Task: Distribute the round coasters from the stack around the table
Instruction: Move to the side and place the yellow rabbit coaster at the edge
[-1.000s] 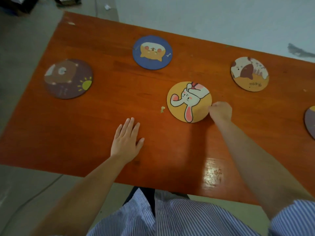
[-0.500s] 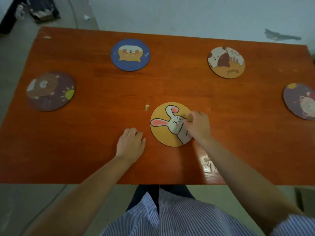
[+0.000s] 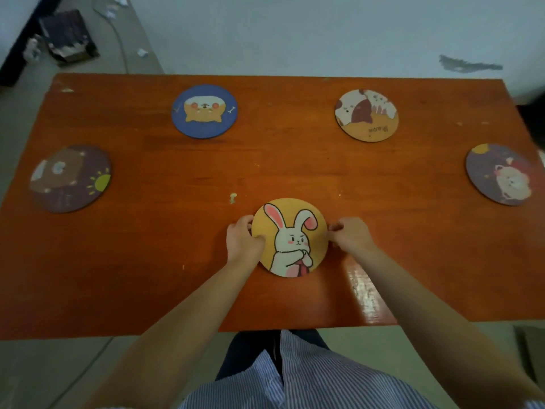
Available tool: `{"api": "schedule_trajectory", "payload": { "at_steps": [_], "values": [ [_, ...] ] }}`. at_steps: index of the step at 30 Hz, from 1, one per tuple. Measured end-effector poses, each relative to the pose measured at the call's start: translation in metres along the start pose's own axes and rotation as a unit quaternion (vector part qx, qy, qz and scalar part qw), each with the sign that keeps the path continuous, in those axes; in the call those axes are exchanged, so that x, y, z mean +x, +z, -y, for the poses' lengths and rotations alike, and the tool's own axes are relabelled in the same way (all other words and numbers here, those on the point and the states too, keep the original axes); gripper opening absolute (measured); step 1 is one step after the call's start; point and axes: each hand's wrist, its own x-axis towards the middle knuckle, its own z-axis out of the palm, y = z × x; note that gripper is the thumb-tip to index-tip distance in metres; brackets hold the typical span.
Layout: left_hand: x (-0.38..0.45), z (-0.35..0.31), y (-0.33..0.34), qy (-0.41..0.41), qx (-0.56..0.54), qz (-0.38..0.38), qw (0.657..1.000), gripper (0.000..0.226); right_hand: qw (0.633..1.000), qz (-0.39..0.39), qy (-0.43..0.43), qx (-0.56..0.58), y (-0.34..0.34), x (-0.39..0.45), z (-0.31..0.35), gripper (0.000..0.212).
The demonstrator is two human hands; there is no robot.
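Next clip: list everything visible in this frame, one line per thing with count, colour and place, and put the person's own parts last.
table: 1, orange-brown wood, fills the middle of the view.
rabbit coaster: 1, yellow with a white rabbit, near edge at centre, between the two hands.
dog coaster: 1, blue with an orange dog face, far left of centre.
spotted coaster: 1, tan with a white and brown animal, far right of centre.
bear coaster: 1, dark purple with a yellow sun, left end.
purple coaster: 1, purple with a pale animal, right end.
chip: 1, pale, in the tabletop beside the rabbit coaster.
clutter: dark, on the floor at upper left.
striped shirt: 1, blue and white, bottom centre.
left hand: gripping the rabbit coaster's left edge.
right hand: pinching its right edge.
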Motion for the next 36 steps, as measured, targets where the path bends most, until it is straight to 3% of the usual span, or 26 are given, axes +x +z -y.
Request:
{"api": "schedule_trajectory", "payload": {
  "at_steps": [2,5,13,18,21,26,29,36],
  "values": [
    [0.002,0.000,0.003,0.029,0.015,0.013,0.999,0.043,0.997,0.018,0.040,0.070,0.001,-0.011,-0.014,0.035],
    [-0.002,0.009,0.005,0.062,0.059,0.034,0.996,0.037,0.991,0.032,0.057,0.121,0.003,-0.023,-0.032,0.036],
    [-0.022,0.027,0.011,0.096,0.088,0.010,0.991,0.035,0.995,0.034,0.013,0.092,0.009,-0.030,-0.049,0.036],
    [-0.029,0.027,0.014,0.089,0.105,-0.003,0.990,0.037,0.997,0.028,-0.007,0.077,0.012,-0.028,-0.051,0.022],
    [-0.034,0.030,0.015,0.088,0.129,0.004,0.988,0.039,0.995,0.028,-0.009,0.092,0.015,-0.026,-0.058,0.032],
    [-0.040,0.031,0.016,0.101,0.149,0.001,0.984,0.036,0.999,0.016,-0.037,-0.003,0.017,-0.022,-0.060,0.031],
    [-0.042,0.031,0.014,0.097,0.176,0.023,0.979,0.044,0.995,-0.010,-0.055,-0.079,0.022,-0.025,-0.059,0.018],
    [-0.041,0.038,-0.001,0.152,0.290,0.043,0.944,0.042,0.983,-0.148,-0.072,-0.077,0.051,-0.046,-0.057,0.020]
  ]
}}
